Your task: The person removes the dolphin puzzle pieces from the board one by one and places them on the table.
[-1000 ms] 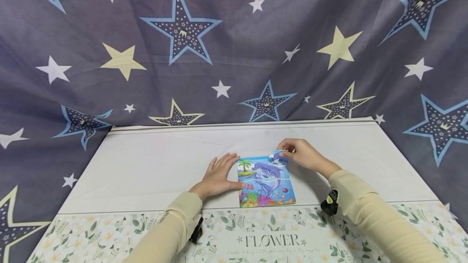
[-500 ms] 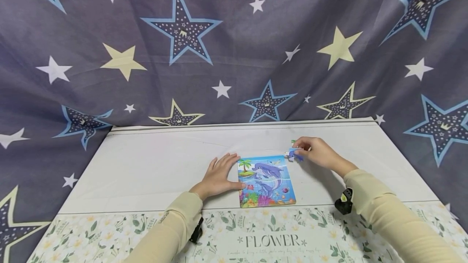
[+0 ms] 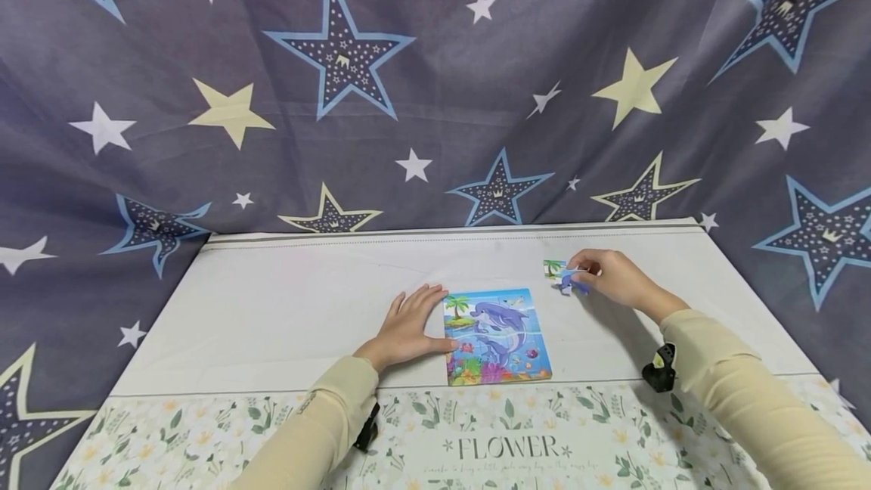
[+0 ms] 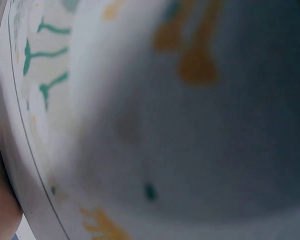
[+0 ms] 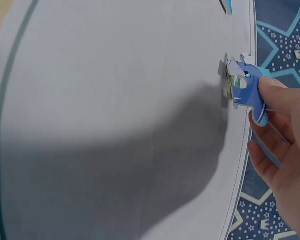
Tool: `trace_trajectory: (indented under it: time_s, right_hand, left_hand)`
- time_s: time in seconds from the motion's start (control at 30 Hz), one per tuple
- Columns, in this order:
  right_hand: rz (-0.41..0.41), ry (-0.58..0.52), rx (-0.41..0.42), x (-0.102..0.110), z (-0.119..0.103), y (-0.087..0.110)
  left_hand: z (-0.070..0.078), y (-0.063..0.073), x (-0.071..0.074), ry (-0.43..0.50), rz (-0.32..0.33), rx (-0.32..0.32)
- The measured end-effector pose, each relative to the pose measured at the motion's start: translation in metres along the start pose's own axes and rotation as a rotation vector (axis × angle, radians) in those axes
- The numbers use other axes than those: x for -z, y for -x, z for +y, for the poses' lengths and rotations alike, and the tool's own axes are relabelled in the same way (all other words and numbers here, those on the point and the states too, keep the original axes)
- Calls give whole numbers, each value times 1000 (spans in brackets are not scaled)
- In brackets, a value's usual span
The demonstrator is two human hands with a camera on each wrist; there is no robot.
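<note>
In the head view a square jigsaw puzzle [image 3: 500,361] shows dolphins, a palm tree and coral. My left hand [image 3: 407,326] lies along its left side, fingers spread, the thumb touching the puzzle's edge. To the right and farther back, my right hand [image 3: 618,278] pinches a jigsaw piece [image 5: 250,90] with a blue dolphin head between thumb and fingers. Just left of that piece, a palm-tree jigsaw piece [image 3: 552,268] shows on the table; the held piece partly covers it. Only a sliver of the left hand [image 4: 2,195] enters the left wrist view.
A white cloth with a floral band [image 3: 238,429] and the word FLOWER covers the table [image 3: 286,301]. Behind and at the sides hangs a dark grey star-patterned curtain [image 3: 435,104]. A black wrist device [image 3: 660,369] sits under the right sleeve.
My right hand has carried the dolphin piece from over the puzzle's top right corner to the right, beside the palm-tree piece. That corner's picture is now uncovered. The left hand has stayed put.
</note>
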State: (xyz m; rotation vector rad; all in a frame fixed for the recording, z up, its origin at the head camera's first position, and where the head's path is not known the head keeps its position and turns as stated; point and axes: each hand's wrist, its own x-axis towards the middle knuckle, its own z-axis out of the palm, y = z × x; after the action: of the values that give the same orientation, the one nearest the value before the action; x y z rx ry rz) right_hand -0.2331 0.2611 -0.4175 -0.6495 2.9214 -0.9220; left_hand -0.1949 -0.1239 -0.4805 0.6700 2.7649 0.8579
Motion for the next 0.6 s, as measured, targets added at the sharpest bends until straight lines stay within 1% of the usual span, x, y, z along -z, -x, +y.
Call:
trace_trajectory:
  time_s: [0.17, 0.37, 0.6]
  right_hand:
    - [2, 29, -9, 5, 7, -2]
    - [36, 71, -20, 10, 15, -3]
    - [43, 107, -106, 13, 20, -3]
  left_hand:
    - [0, 0, 1, -2, -2, -1]
    - [0, 2, 2, -6, 2, 2]
    - [0, 1, 0, 2, 2, -5]
